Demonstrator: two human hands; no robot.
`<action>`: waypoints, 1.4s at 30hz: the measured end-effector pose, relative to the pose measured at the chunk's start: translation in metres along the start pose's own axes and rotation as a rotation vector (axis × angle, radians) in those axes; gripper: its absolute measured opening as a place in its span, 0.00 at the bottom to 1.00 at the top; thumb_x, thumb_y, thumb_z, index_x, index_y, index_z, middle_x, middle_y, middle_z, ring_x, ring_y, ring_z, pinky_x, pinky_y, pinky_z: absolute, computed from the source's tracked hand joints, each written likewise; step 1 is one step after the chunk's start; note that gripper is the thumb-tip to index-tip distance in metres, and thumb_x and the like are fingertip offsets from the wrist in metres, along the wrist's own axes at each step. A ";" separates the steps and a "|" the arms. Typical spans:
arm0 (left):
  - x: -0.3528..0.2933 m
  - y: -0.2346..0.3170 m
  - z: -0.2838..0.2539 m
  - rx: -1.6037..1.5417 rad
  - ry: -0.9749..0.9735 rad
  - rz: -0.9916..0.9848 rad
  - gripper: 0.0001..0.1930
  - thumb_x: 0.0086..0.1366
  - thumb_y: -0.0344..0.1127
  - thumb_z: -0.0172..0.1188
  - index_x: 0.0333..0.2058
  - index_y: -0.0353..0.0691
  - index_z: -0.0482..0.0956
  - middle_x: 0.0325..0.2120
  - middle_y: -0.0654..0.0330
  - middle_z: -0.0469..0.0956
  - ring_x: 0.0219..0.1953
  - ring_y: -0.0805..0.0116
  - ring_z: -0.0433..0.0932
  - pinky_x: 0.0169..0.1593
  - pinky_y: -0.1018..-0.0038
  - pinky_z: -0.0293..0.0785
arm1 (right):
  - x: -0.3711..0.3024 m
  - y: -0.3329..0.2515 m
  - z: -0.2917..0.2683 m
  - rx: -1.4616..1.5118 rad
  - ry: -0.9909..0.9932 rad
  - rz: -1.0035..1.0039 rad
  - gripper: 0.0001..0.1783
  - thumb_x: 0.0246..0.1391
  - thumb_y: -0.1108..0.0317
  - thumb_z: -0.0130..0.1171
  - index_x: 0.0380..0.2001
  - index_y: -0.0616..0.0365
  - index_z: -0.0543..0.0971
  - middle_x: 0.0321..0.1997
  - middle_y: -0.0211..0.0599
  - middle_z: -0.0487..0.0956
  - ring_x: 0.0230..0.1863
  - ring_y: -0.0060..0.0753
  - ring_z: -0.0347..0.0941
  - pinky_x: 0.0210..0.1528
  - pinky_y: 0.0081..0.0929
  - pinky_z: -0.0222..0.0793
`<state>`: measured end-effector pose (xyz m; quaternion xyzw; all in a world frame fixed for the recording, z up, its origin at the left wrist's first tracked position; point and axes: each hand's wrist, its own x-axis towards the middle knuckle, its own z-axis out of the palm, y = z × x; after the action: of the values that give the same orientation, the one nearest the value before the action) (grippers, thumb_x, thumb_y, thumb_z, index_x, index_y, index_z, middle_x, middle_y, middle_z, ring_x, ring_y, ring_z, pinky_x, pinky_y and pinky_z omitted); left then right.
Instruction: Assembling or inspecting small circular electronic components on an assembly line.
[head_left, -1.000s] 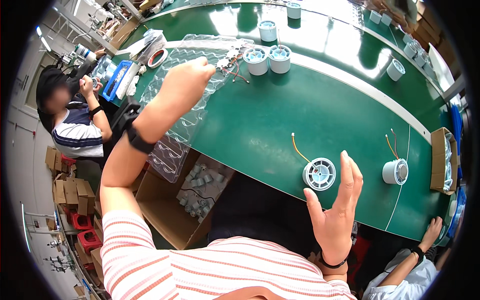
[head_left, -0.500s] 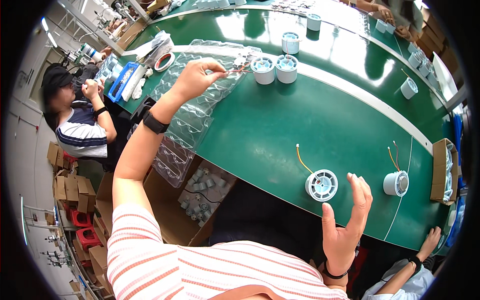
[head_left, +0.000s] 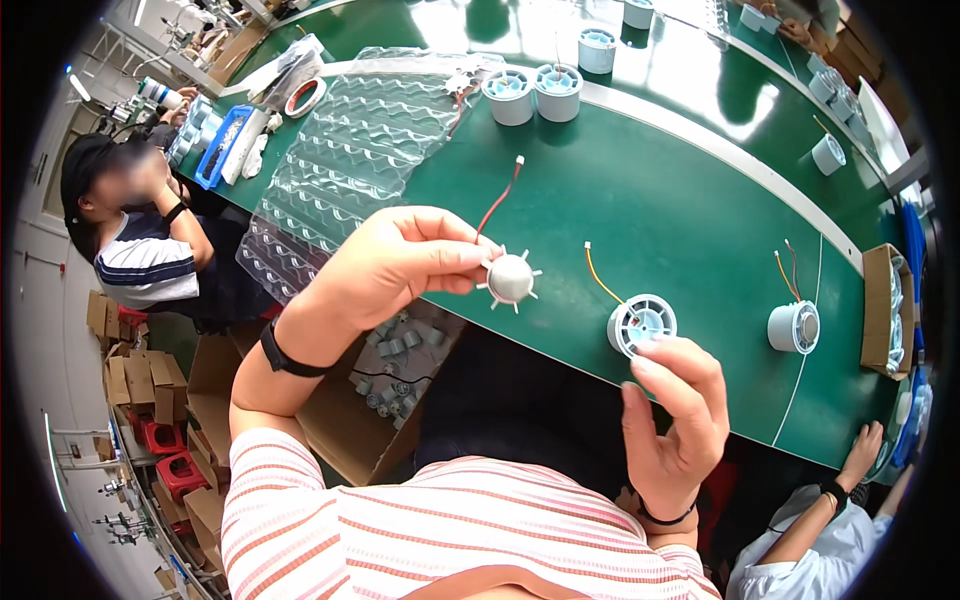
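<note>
Between the thumb and fingers of my left hand (head_left: 400,262) is a small round white motor part (head_left: 512,279) with short spokes around its rim. A red wire with a white plug rises from it. My right hand (head_left: 680,420) has its fingers curled and thumb apart, its fingertips at the near edge of a light blue round fan housing (head_left: 642,325). That housing lies with its ribbed open face up, a yellow wire reaching away from it. Whether the fingertips press on it I cannot tell. Farther right, another blue housing (head_left: 793,328) lies tilted with two wires.
Clear plastic trays (head_left: 340,140) cover the table's left part. Two blue housings (head_left: 508,97) stand by the pale rail, with more beyond. A cardboard box (head_left: 884,310) of parts stands at the right edge. A co-worker (head_left: 140,230) sits at left; another person's hand (head_left: 862,458) rests at lower right.
My left hand has come back from the trays toward me, bringing the spoked motor part. My right hand has moved up to the near housing, its fingers now more bent.
</note>
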<state>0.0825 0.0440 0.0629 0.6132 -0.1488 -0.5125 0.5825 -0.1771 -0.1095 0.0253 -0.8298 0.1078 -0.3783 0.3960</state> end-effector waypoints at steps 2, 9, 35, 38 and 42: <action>-0.010 -0.013 0.025 -0.052 -0.053 0.051 0.06 0.65 0.26 0.65 0.39 0.32 0.82 0.39 0.54 0.83 0.39 0.69 0.83 0.44 0.74 0.81 | 0.005 -0.004 0.010 0.055 -0.057 -0.063 0.24 0.44 0.86 0.68 0.47 0.60 0.83 0.50 0.43 0.78 0.47 0.44 0.79 0.49 0.34 0.78; 0.002 -0.064 0.076 -0.295 -0.181 0.206 0.05 0.67 0.26 0.63 0.39 0.32 0.80 0.42 0.52 0.81 0.37 0.70 0.82 0.42 0.76 0.79 | -0.003 0.000 0.017 0.267 0.003 0.168 0.24 0.43 0.85 0.70 0.47 0.58 0.84 0.50 0.42 0.79 0.48 0.36 0.78 0.48 0.28 0.76; 0.049 -0.099 0.111 -0.130 -0.135 0.385 0.03 0.73 0.24 0.53 0.42 0.32 0.72 0.48 0.51 0.79 0.30 0.79 0.78 0.33 0.82 0.77 | 0.006 0.012 -0.006 -0.238 -0.020 0.229 0.21 0.42 0.84 0.71 0.43 0.62 0.86 0.44 0.40 0.80 0.42 0.36 0.80 0.44 0.27 0.77; 0.049 -0.098 0.105 -0.076 -0.175 0.403 0.02 0.73 0.23 0.51 0.42 0.33 0.70 0.50 0.47 0.78 0.34 0.78 0.80 0.35 0.82 0.80 | 0.009 0.015 -0.008 -0.266 -0.078 0.164 0.21 0.40 0.82 0.73 0.42 0.60 0.86 0.46 0.41 0.80 0.48 0.42 0.78 0.50 0.33 0.75; 0.051 -0.099 0.104 -0.072 -0.196 0.424 0.01 0.73 0.23 0.51 0.41 0.33 0.69 0.52 0.44 0.78 0.37 0.76 0.81 0.35 0.81 0.82 | 0.011 0.016 -0.015 -0.462 -0.141 0.091 0.22 0.39 0.76 0.75 0.43 0.56 0.86 0.49 0.43 0.80 0.55 0.47 0.74 0.58 0.41 0.70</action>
<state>-0.0199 -0.0268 -0.0244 0.4946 -0.3117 -0.4407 0.6812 -0.1782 -0.1338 0.0251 -0.9169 0.2011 -0.2664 0.2187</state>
